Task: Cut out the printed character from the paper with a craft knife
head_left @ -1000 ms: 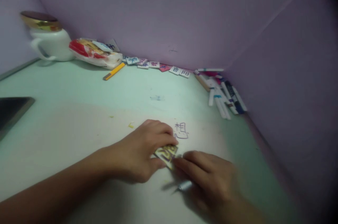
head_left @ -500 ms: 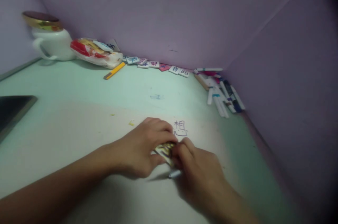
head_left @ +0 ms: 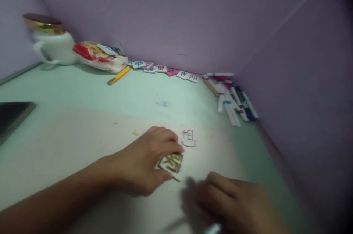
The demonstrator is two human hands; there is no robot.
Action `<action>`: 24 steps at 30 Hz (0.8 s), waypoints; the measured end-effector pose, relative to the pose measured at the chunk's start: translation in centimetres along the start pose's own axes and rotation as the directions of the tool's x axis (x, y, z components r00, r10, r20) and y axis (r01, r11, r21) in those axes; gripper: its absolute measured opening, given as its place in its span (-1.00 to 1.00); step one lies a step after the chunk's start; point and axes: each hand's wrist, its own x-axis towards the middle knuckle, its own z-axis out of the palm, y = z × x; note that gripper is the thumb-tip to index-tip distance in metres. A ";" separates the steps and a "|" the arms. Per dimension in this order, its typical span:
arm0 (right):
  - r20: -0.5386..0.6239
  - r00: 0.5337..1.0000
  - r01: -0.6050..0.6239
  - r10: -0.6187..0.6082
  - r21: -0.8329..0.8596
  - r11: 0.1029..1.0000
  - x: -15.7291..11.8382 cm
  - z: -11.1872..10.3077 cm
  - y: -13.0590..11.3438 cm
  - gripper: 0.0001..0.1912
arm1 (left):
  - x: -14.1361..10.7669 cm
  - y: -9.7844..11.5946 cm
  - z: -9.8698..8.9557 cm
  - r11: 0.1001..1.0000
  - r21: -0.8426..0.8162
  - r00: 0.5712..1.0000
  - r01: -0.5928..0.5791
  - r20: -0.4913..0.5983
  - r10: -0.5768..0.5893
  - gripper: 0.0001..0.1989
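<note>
My left hand is closed on a small flat white tile, pinched between the thumb and the fingers over the tabletop. Yellow and black strokes cover the tile's face. Lower right, clear of the tile, my right hand is blurred, with its fingers curled. The pale, silvery end of a slim pen-like tool sticks out beneath it at the bottom edge; its exact kind is unclear. Just beyond my left fingers, a purple handwritten character marks the surface.
Yellow scraps lie on the table. Along the back wall are a white mug, a red-and-white packet, a yellow cutter-like stick and several character tiles. Markers are heaped at right; a dark flat object sits left.
My right hand has pulled away from the tile, down and to the right, taking the pen-like tool with it. More of the tile's face shows. My left hand still holds it, nearly in place.
</note>
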 end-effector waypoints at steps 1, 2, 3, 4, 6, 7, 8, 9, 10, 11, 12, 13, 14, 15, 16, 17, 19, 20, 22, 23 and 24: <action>-0.029 0.999 -0.013 0.013 0.002 1.000 0.1 0.1 0.1 -0.84 | 0.0 0.0 0.0 1.000 0.000 1.000 -0.002 -0.001 0.002 -0.56; -0.061 0.998 -0.028 0.028 0.005 1.000 0.3 0.5 0.2 -0.79 | 0.0 0.0 0.0 1.000 0.002 1.000 -0.005 -0.004 0.005 -0.56; -0.127 0.991 -0.043 0.045 0.019 0.999 0.5 0.9 0.2 -0.75 | 0.0 0.0 0.1 1.000 0.005 1.000 -0.009 -0.007 0.009 -0.56; -0.182 0.982 -0.049 0.056 0.041 0.998 0.8 1.3 0.3 -0.75 | 0.0 0.0 0.1 1.000 0.009 1.000 -0.014 -0.010 0.014 -0.57; -0.286 0.955 -0.047 0.077 0.110 0.993 1.2 2.2 0.3 -0.77 | 0.2 0.0 0.1 1.000 0.016 1.000 -0.025 -0.018 0.026 -0.58; -0.299 0.951 -0.039 0.077 0.130 0.991 1.5 2.4 0.3 -0.78 | 0.2 0.0 0.1 0.999 0.019 0.999 -0.030 -0.020 0.030 -0.58; -0.307 0.949 -0.028 0.070 0.140 0.990 1.7 2.5 0.3 -0.78 | 0.3 -0.1 0.1 0.999 0.020 0.999 -0.037 -0.023 0.037 -0.59; -0.308 0.949 -0.018 0.060 0.139 0.990 1.8 2.5 0.3 -0.79 | 0.3 -0.2 0.2 0.999 0.022 0.998 -0.048 -0.029 0.049 -0.59; -0.305 0.951 -0.007 0.048 0.134 0.991 1.9 2.5 0.3 -0.79 | 0.3 -0.3 0.2 0.998 0.024 0.997 -0.061 -0.036 0.062 -0.60; -0.305 0.952 0.003 0.038 0.134 0.991 2.0 2.4 0.3 -0.79 | 0.3 -0.3 0.3 0.997 0.027 0.996 -0.074 -0.044 0.075 -0.61; -0.306 0.951 0.006 0.037 0.139 0.990 2.1 2.4 0.3 -0.80 | 0.3 -0.4 0.4 0.996 0.031 0.995 -0.086 -0.051 0.087 -0.62; -0.309 0.950 0.003 0.044 0.150 0.989 2.2 2.4 0.3 -0.81 | 0.3 -0.5 0.5 0.995 0.035 0.994 -0.095 -0.058 0.097 -0.63; -0.318 0.946 -0.003 0.056 0.165 0.986 2.3 2.5 0.3 -0.81 | 0.3 -0.6 0.5 0.994 0.037 0.993 -0.099 -0.062 0.102 -0.63; -0.321 0.944 -0.013 0.073 0.184 0.983 2.3 2.7 0.3 -0.81 | 0.3 -0.6 0.6 0.994 0.038 0.993 -0.099 -0.062 0.101 -0.64; -0.325 0.941 -0.025 0.091 0.202 0.979 2.4 3.0 0.3 -0.80 | 0.2 -0.6 0.6 0.995 0.037 0.993 -0.097 -0.062 0.099 -0.64; -0.326 0.939 -0.036 0.107 0.215 0.976 2.4 3.3 0.3 -0.78 | 0.2 -0.6 0.6 0.995 0.036 0.993 -0.097 -0.061 0.099 -0.64; -0.321 0.939 -0.053 0.122 0.214 0.975 2.4 3.8 0.3 -0.75 | 0.2 -0.6 0.6 0.994 0.037 0.993 -0.100 -0.059 0.102 -0.64; -0.316 0.940 -0.064 0.126 0.199 0.978 2.4 3.9 0.3 -0.74 | 0.2 -0.6 0.6 0.994 0.038 0.993 -0.104 -0.056 0.106 -0.64; -0.330 0.935 -0.075 0.128 0.168 0.983 2.4 3.9 0.2 -0.73 | 0.2 -0.6 0.5 0.993 0.039 0.993 -0.107 -0.054 0.110 -0.63; -0.326 0.936 -0.081 0.130 0.160 0.984 2.4 3.8 0.2 -0.72 | 0.2 -0.6 0.5 0.993 0.039 0.993 -0.107 -0.052 0.109 -0.63; -0.304 0.943 -0.092 0.137 0.157 0.983 2.4 3.5 0.1 -0.72 | 0.2 -0.6 0.5 0.994 0.038 0.993 -0.104 -0.049 0.106 -0.63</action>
